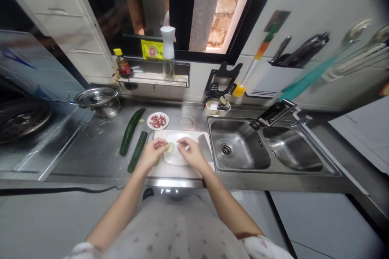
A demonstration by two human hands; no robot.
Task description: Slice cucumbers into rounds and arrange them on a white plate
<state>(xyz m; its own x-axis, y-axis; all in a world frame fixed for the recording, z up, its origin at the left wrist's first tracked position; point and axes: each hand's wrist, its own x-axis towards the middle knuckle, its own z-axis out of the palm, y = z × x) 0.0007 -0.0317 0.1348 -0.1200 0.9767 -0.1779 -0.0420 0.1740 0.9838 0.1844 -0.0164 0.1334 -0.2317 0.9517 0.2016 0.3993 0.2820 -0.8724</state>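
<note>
The metal bench (91,153) is the biggest thing, and it looks hard and smooth. On it, near the middle, lies a pale board (182,172), just left of the sink (225,164). A white plate (175,162) sits on the board. It looks stiff and may chip if it gets a bump, so its rim seems the best place to hold.

Left of the board lie two green cucumbers. The long cucumber (133,131) is farther left; it should feel firm and a bit heavy, so hold it round the middle. The shorter cucumber (138,151) is nearer the board and should be lighter. The knife (205,147) lies at the board's right side.

Both hands are over the plate. The left hand (154,151) pinches a thin round slice (171,147) by its left edge. The right hand (193,153) has its finger and thumb close together; I can't tell if they hold anything.

The slice is the smallest. It is likely light, wet, slippery and easy to tear, so pinch its edge softly.
</note>
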